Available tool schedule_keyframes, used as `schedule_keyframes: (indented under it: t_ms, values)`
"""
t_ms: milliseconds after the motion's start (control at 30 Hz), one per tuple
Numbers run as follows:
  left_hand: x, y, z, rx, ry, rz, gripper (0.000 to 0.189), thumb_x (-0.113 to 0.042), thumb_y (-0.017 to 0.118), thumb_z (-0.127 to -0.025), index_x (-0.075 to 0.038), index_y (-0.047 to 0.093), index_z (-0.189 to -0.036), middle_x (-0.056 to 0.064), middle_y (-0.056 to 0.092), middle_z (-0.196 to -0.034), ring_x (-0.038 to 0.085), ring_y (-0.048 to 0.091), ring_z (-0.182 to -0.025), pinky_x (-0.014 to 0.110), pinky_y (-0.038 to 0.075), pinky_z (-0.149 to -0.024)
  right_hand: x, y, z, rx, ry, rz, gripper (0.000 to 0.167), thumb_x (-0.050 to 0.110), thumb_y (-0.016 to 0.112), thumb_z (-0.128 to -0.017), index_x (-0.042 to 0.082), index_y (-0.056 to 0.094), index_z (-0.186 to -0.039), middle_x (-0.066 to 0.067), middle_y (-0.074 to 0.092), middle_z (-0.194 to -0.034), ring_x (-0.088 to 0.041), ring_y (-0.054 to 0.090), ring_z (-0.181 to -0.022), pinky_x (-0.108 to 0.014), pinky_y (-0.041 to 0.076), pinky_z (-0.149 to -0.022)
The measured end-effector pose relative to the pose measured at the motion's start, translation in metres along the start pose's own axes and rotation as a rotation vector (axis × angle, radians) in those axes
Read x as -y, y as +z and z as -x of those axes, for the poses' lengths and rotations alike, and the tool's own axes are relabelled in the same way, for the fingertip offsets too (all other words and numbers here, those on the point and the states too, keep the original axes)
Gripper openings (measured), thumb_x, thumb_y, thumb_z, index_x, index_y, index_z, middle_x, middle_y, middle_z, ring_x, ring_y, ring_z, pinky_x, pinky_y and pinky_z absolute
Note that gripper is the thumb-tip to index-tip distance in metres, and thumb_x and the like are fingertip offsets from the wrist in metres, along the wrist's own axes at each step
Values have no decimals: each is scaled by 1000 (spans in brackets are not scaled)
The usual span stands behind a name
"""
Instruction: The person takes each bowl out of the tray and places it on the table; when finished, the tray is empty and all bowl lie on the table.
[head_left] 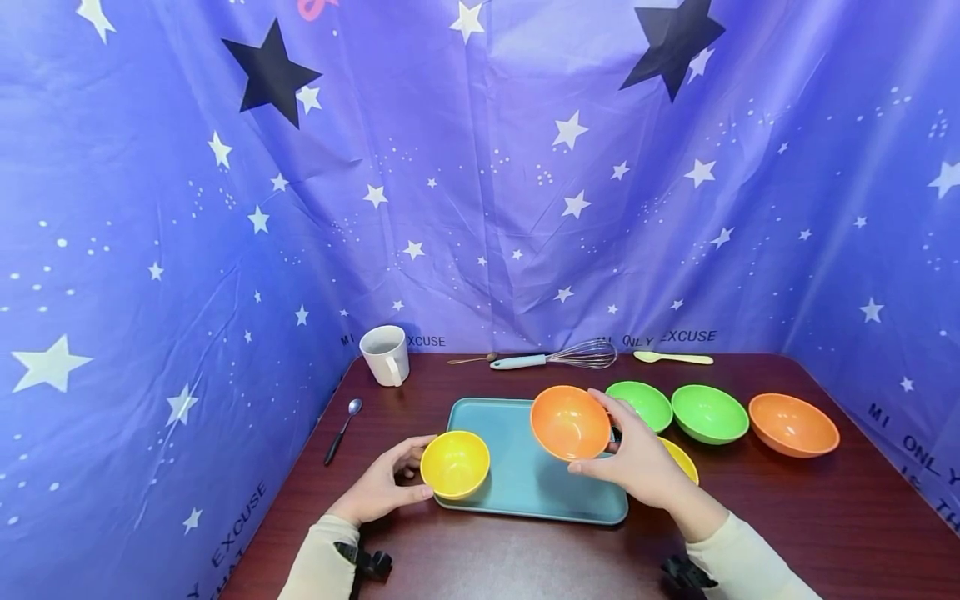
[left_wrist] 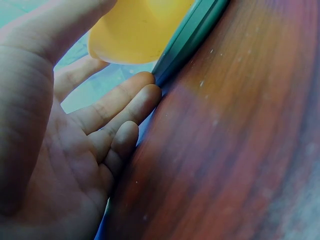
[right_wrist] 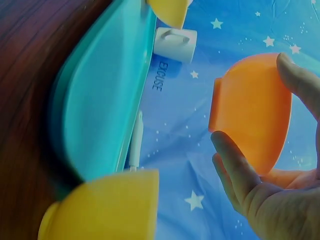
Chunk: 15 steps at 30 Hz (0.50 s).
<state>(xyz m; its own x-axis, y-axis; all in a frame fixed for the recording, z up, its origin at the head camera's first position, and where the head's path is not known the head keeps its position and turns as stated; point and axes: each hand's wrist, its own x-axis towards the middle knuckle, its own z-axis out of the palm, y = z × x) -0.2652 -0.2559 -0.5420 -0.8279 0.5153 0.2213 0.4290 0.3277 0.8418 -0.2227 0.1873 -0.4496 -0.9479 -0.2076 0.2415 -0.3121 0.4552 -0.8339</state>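
Note:
My left hand holds a small yellow bowl between thumb and fingers, at the left end of a blue-green tray. The left wrist view shows this bowl's yellow side beside the tray's rim, with the lower fingers loosely bent under it. Over the tray's right half, my right hand grips a small orange bowl by its side, its opening tilted toward me. In the right wrist view the orange bowl is up off the tray, thumb at its rim and fingers near its base.
Right of the tray stand two green bowls, a larger orange bowl and another yellow bowl, partly hidden by my right hand. A white mug, whisk, small spoon, cream spoon and black-handled spoon lie around. Starry curtains enclose the table.

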Motion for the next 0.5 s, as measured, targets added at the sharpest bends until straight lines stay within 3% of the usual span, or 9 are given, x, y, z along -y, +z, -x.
schedule_keyframes:
  t_ms: [300,500]
  values:
    - [0,0,-1,-3,4,7,73,-15,84,-90,-21,50,-154,3,69,-121,26,63,-109,36,52,-87,-11,-28,13,-63,-17,86,112,38,100,-69,5,40,-158,-20,49,-150,-39,60,-124,-41,59,-88]
    - [1,0,-1,0,6,1,73,-15,84,-90,-21,50,-154,3,69,-122,27,63,-108,37,52,-87,-21,-47,22,-49,-6,-5,106,23,97,-75,3,36,-160,-22,49,-150,-41,57,-127,-30,56,-90]
